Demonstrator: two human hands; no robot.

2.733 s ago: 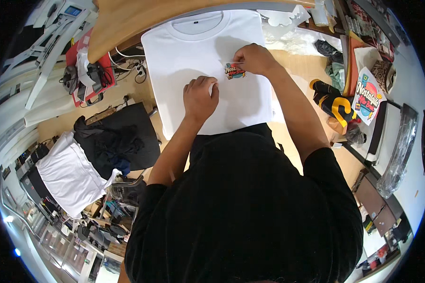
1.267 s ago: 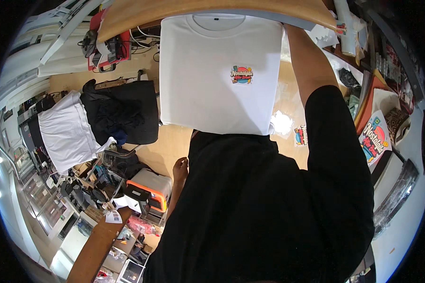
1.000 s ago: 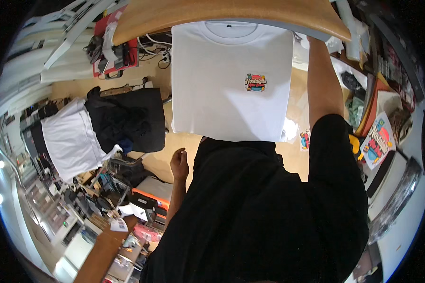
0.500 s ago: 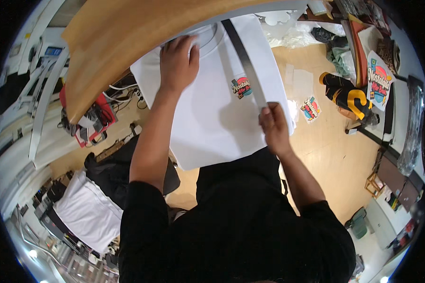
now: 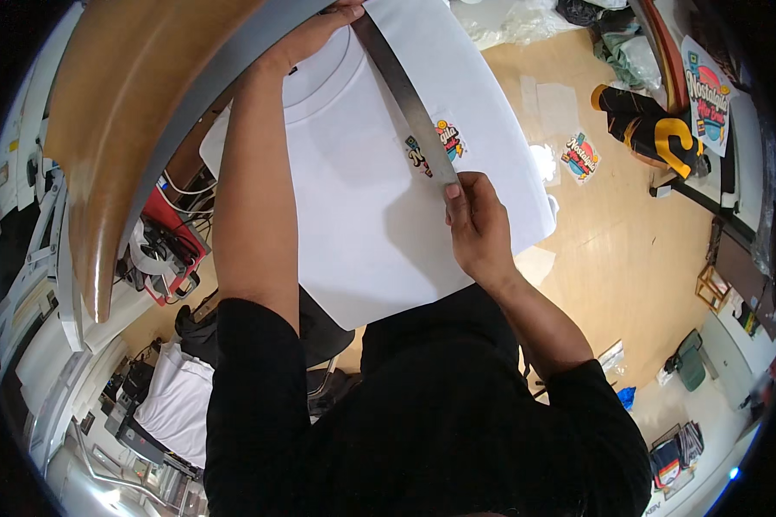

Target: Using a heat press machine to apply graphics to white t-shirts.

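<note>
A white T-shirt lies spread over a flat board in front of me, its round collar at the far left. A long metal ruler slants across it, passing over a small colourful printed transfer so that parts show on both sides. My right hand grips the ruler's near end between thumb and fingers. At the far end of the ruler is my left hand, its fingertips closed on the metal close to the collar; the picture's top edge partly cuts it off.
A large curved tan and grey panel overhangs the left side. To the right, another colourful transfer and a black-and-yellow garment lie beyond the board. A red case with cables sits low at left, with a white cloth nearer me.
My left hand has left the shirt near the collar and reached the ruler's far end. The ruler and my right hand have shifted left, and the ruler now crosses the transfer.
</note>
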